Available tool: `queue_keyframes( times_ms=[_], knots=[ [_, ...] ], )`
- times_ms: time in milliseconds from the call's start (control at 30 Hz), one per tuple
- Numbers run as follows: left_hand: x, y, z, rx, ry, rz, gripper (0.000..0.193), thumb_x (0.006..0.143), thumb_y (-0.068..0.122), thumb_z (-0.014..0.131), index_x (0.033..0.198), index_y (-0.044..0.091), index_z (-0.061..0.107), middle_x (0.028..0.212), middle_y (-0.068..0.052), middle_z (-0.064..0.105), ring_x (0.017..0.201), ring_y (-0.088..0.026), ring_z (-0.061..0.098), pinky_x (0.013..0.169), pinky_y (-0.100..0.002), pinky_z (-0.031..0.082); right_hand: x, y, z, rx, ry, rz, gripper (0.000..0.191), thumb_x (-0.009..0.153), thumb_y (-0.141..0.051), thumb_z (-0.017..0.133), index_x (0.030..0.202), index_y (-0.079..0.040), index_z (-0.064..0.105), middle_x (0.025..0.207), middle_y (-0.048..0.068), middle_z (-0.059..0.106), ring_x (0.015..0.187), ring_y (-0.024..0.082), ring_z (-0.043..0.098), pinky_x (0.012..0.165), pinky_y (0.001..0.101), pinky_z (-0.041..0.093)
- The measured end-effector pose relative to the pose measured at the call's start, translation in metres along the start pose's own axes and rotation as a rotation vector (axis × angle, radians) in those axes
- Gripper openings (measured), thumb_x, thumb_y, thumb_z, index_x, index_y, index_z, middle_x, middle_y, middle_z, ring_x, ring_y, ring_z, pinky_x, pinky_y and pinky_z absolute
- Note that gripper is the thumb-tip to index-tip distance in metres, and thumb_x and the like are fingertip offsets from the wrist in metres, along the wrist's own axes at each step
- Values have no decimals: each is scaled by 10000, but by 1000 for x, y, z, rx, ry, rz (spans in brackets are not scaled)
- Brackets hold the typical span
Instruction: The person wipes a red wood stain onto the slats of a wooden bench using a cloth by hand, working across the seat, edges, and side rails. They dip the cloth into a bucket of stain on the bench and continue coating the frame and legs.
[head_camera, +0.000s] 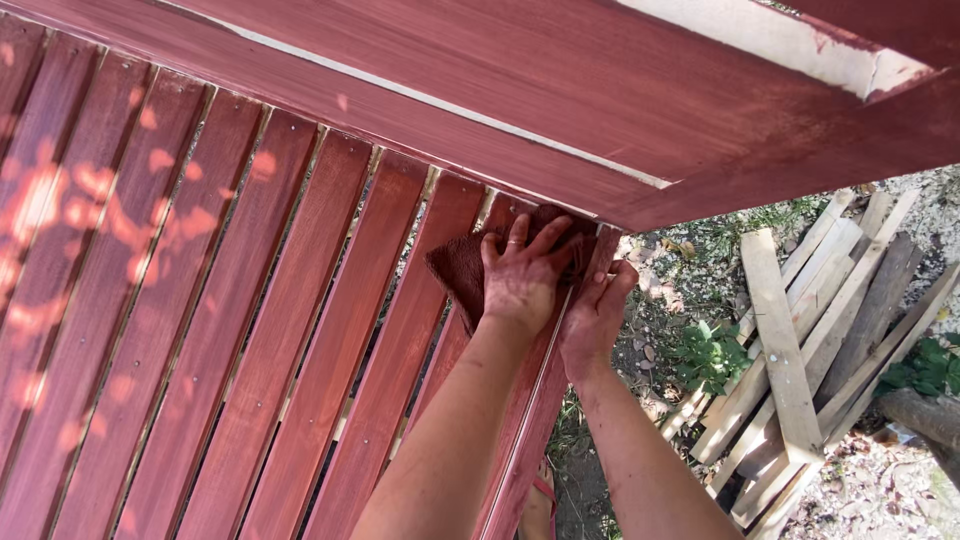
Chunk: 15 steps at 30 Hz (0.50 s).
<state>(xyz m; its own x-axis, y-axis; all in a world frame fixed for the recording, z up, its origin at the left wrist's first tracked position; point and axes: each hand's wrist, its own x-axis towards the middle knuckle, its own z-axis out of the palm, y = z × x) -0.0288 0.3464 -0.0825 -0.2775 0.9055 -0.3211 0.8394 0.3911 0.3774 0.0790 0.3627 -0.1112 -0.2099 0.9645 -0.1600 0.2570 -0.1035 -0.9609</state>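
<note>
My left hand (520, 280) lies flat on a dark red-brown cloth (458, 268), fingers spread, pressing it against the slats near the upper right corner of a red-stained slatted wooden panel (250, 330). There is a ring on one finger and red stain on the skin. My right hand (595, 315) is just to its right, wrapped around the outer edge of the end slat (540, 420), fingers curled behind it. A broad red-stained frame board (520, 90) runs diagonally above both hands.
A heap of bare, unpainted wooden planks (790, 350) lies on the ground at the right, with green weeds (705, 355) and dry leaves around it. A pale unpainted strip (780, 40) shows on the frame at the top right. Dappled sunlight falls on the left slats.
</note>
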Motion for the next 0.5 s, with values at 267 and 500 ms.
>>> queue_keyframes(
  times_ms=[267, 500],
  knots=[
    [16, 13, -14, -37, -86, -44, 603, 982, 484, 495, 1563, 424, 348, 1663, 87, 192, 1531, -372, 164, 1162, -728, 137, 6, 0, -3, -267, 58, -47, 274, 1078, -168, 284, 1301, -44, 386, 1163, 144, 566, 1065, 238, 556, 963, 375, 432],
    [-4, 0, -19, -70, -79, 12, 536, 973, 365, 499, 1506, 341, 440, 1653, 43, 280, 1509, -387, 228, 1154, -706, 204, 6, 4, 0, -345, 122, -59, 254, 1120, -206, 316, 1275, -32, 416, 1157, 198, 610, 1060, 286, 593, 994, 440, 459]
  ],
)
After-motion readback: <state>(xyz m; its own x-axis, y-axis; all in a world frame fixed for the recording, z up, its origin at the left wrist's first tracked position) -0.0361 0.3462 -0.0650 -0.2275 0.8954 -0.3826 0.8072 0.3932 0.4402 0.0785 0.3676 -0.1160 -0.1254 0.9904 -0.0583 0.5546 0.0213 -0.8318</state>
